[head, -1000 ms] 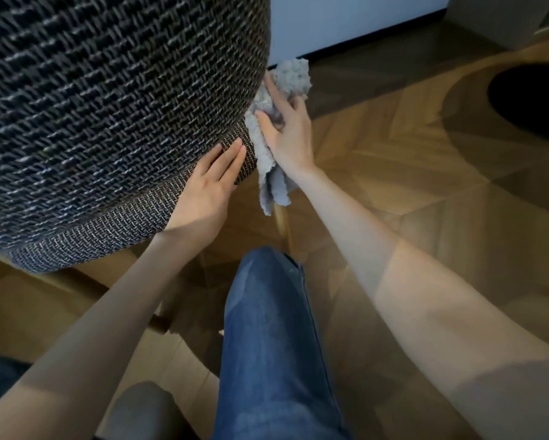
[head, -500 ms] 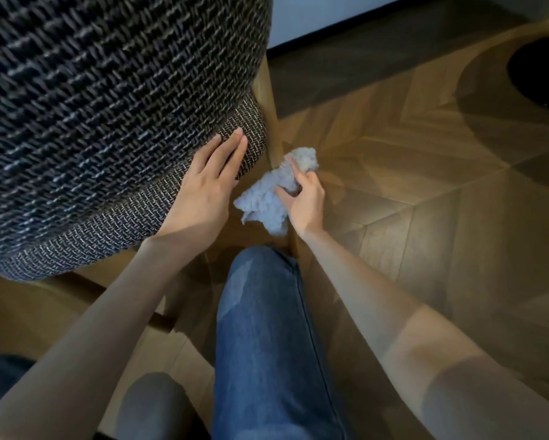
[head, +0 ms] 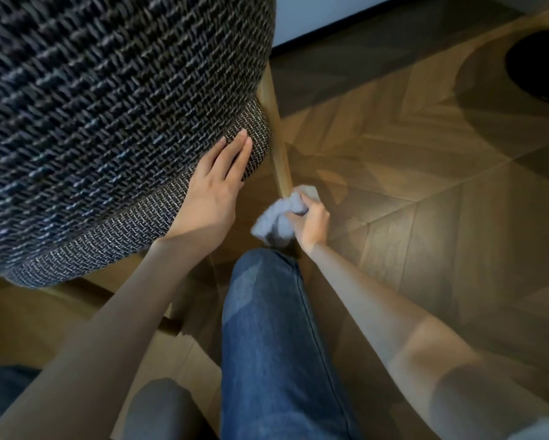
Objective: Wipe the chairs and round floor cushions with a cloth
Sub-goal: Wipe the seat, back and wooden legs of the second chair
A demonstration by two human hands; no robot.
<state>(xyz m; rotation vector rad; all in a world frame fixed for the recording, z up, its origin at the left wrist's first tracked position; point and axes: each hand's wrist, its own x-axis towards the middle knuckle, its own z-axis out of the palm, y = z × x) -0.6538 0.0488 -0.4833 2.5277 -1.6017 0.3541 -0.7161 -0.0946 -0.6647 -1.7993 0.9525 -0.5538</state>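
A chair with dark woven upholstery [head: 108, 106] fills the upper left. Its light wooden leg [head: 276, 138] runs down from the seat's right edge. My left hand [head: 216, 188] lies flat with straight fingers against the seat's lower woven band. My right hand [head: 311, 222] grips a bunched pale grey cloth [head: 276, 220] wrapped against the lower part of that leg, close to the floor.
My knee in blue jeans [head: 267, 312] is right below the cloth. Herringbone wood floor [head: 425, 185] spreads to the right. A dark round object [head: 540, 68] sits at the far right edge. A white wall with dark skirting [head: 314, 14] lies behind the chair.
My right hand has carried the cloth down from the seat's upper right edge along the wooden leg to near the floor. My left hand has stayed on the seat's side.
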